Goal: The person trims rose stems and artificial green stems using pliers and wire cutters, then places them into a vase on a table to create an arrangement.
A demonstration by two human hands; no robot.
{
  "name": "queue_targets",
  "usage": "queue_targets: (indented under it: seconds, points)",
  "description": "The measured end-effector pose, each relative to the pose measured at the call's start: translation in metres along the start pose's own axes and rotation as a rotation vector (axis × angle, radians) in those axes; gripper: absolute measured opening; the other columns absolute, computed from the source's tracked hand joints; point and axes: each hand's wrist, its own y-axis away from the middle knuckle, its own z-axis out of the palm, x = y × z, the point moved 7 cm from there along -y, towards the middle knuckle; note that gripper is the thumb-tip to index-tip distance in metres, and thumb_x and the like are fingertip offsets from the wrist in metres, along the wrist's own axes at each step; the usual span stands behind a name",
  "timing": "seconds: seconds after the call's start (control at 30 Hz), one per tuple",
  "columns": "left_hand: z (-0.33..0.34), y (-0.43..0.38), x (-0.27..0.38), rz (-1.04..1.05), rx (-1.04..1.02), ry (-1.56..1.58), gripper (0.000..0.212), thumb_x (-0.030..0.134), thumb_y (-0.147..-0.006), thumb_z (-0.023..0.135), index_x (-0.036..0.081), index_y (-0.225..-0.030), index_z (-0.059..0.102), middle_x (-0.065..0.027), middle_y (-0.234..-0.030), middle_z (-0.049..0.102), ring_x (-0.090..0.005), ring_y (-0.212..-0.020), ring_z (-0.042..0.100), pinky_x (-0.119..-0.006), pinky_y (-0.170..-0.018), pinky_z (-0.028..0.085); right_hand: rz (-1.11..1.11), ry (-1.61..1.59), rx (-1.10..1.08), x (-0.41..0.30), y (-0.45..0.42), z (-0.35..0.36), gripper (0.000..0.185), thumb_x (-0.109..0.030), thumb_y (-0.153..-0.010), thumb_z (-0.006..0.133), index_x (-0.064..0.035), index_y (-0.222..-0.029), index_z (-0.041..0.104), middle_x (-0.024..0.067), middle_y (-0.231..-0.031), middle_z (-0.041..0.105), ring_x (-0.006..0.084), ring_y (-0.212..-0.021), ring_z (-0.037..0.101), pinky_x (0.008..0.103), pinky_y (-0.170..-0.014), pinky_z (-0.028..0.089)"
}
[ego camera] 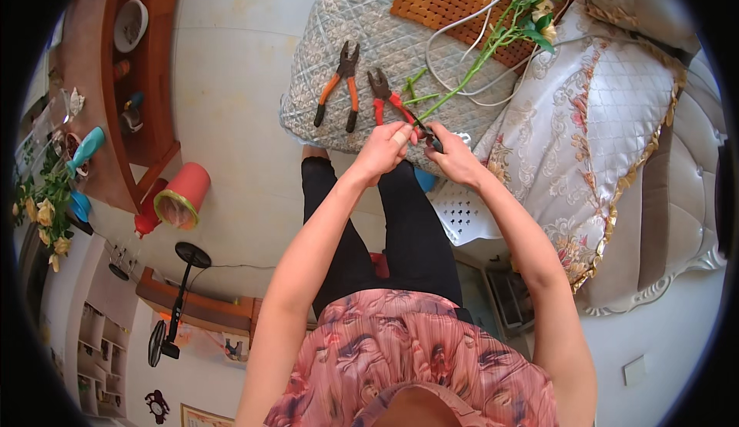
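Note:
My left hand pinches the lower end of a long green flower stem, whose leaves and pale yellow blooms lie at the upper right. In my right hand is a dark-handled cutting tool, its blade at the stem close to my left fingers; its exact kind is partly hidden. Just beyond my hands, red-handled pliers lie on the quilted cover. Left of them rest pliers with orange and black handles. Short cut stem pieces lie beside the red-handled pair.
A white cable loops over the cover and a wooden bead mat. An embroidered cloth drapes the seat at right. On the floor at left stands a pink bin near a wooden cabinet. A white perforated plastic stool is beside my legs.

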Motion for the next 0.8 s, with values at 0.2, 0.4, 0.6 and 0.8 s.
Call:
queue_targets:
  seconds: [0.2,0.4,0.6,0.8]
  points:
    - [-0.006,-0.012,-0.003,-0.106,-0.087,0.183,0.025,0.025,-0.101,0.043,0.007,-0.086,0.052,0.0085,-0.056,0.032,-0.001,-0.042,0.021,-0.021,-0.036,0.014,-0.005,0.098,0.04,0.0,-0.012,-0.004,0.034,-0.013,-0.083,0.061,0.0029,-0.109,0.046,0.0305,-0.094,0.06,0.0481,-0.097,0.055,0.0487,-0.08,0.043]
    - [-0.009,-0.013,0.003,-0.199,-0.167,0.324,0.026,0.028,-0.101,0.044,0.006,-0.09,0.053,0.0091,-0.056,0.03,-0.0008,-0.042,0.02,-0.02,-0.036,0.014,-0.047,0.267,0.076,0.018,-0.019,-0.013,0.03,-0.011,-0.083,0.061,0.0009,-0.103,0.043,0.0301,-0.089,0.059,0.0494,-0.093,0.054,0.0503,-0.077,0.042]
    - [-0.019,-0.021,0.015,0.079,0.097,-0.097,0.031,0.028,-0.101,0.045,0.005,-0.112,0.061,0.008,-0.063,0.036,-0.0031,-0.054,0.033,-0.021,-0.048,0.03,0.033,-0.026,0.032,0.037,0.008,-0.005,0.036,-0.007,-0.081,0.06,-0.0004,-0.113,0.046,0.0239,-0.094,0.059,0.0397,-0.093,0.057,0.0421,-0.082,0.044]
    - [-0.017,-0.056,0.051,0.505,0.484,-0.965,0.037,0.018,-0.092,0.053,0.006,-0.126,0.057,-0.015,-0.125,0.055,-0.0321,-0.118,0.046,-0.041,-0.101,0.036,0.096,-0.391,-0.008,0.058,0.036,0.002,0.038,-0.003,-0.082,0.055,-0.0055,-0.119,0.049,0.0006,-0.093,0.052,0.0122,-0.089,0.049,0.0258,-0.08,0.04]
